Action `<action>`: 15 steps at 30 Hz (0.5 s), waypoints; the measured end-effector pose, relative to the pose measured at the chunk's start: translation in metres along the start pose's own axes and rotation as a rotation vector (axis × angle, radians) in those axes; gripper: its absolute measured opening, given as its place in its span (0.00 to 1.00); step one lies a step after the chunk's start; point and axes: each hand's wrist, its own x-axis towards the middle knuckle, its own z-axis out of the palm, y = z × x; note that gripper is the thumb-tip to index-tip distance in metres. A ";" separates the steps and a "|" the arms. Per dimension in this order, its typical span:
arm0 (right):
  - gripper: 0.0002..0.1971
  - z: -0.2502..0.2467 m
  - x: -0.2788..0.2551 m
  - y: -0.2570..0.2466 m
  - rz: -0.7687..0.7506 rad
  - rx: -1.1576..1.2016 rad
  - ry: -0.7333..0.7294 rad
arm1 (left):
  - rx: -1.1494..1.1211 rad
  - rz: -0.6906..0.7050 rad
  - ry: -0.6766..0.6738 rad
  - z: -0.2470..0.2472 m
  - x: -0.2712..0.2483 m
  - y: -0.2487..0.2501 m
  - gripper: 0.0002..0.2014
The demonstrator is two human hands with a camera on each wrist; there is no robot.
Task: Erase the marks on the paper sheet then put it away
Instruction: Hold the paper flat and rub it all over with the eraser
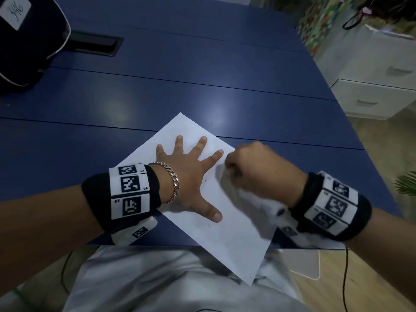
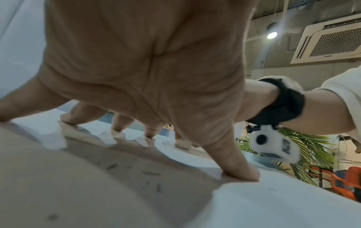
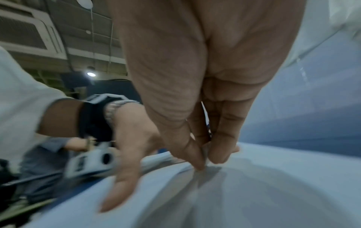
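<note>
right hand: blurred, pinched item too small to tell | paper sheet: marks barely legible

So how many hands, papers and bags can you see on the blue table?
Hands: 2, the left hand and the right hand
Paper sheet: 1
Dark bag: 1
Total: 4

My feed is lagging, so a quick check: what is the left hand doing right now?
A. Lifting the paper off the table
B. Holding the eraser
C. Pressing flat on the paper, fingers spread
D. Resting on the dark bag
C: the left hand lies flat with fingers spread on the paper, pinning it to the table, while the right hand works at the sheet's edge beside it.
</note>
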 end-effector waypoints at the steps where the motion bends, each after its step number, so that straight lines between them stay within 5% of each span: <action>1: 0.05 -0.003 0.003 0.008 0.046 0.004 0.037 | -0.006 -0.004 -0.007 0.000 0.000 0.000 0.75; 7: 0.04 0.007 -0.011 -0.032 -0.094 0.046 -0.054 | -0.007 0.000 -0.012 -0.003 -0.001 0.001 0.76; 11: 0.02 -0.002 -0.007 0.014 -0.007 0.154 0.105 | 0.024 0.011 -0.029 -0.005 0.001 -0.002 0.76; 15: 0.02 0.002 -0.020 0.038 -0.044 0.207 0.089 | 0.118 0.100 0.012 -0.010 0.001 -0.025 0.81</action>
